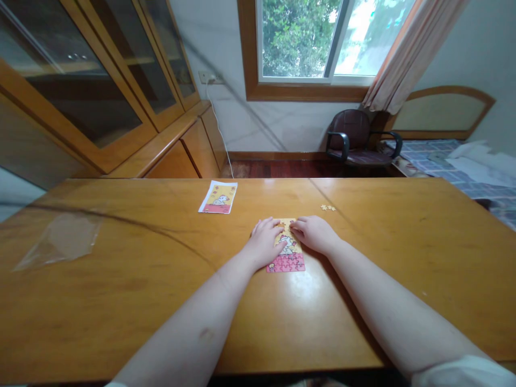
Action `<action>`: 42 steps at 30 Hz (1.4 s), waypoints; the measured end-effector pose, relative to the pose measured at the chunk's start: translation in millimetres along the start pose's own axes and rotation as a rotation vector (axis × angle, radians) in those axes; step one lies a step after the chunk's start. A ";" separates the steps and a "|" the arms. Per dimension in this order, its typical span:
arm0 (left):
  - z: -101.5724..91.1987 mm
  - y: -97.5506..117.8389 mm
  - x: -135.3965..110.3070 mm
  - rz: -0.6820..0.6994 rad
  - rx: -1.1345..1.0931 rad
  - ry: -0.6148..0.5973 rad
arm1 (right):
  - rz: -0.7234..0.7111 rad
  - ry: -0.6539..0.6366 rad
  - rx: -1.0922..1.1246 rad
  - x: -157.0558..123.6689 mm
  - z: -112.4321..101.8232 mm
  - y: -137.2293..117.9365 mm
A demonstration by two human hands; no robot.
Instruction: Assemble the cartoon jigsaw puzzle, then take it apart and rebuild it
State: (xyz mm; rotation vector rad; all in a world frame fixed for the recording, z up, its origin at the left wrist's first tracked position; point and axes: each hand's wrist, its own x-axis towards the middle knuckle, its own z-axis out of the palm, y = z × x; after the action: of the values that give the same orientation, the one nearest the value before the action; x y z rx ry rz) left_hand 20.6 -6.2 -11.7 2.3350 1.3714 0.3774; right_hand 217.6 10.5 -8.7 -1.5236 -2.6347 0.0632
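Observation:
A small jigsaw puzzle [287,262], pink at the bottom and yellow above with a white cartoon animal, lies on the wooden table in front of me. My left hand [266,242] rests flat over its left side, fingers spread. At the upper right edge is my right hand [316,232], its fingertips pinched together at a gap near the top; a puzzle piece seems to be under them, but it is mostly hidden. Several loose puzzle pieces [328,207] lie beyond my right hand. A printed picture card [218,197] with the same design lies at the back left.
A clear plastic bag [66,236] lies on the left of the table [403,258]. Behind the table are a glass-door cabinet [133,80], an office chair [355,137] and a bed [427,153].

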 end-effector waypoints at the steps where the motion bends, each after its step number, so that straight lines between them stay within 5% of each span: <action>1: 0.0 0.5 0.0 -0.003 -0.005 -0.003 | 0.003 0.004 0.005 -0.5 -0.2 -0.2; 27: 2.7 -3.9 0.2 0.019 -0.024 0.101 | 0.029 0.034 0.024 -0.4 -0.3 -3.5; 42: -1.2 -1.7 -2.7 0.060 -0.027 0.006 | 0.032 0.115 0.117 -2.4 3.5 -4.0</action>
State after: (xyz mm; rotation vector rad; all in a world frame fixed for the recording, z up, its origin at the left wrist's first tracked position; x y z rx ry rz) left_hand 17.5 -7.5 -11.5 2.3588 1.2937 0.4187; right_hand 214.9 6.4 -12.0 -1.4855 -2.4716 0.1258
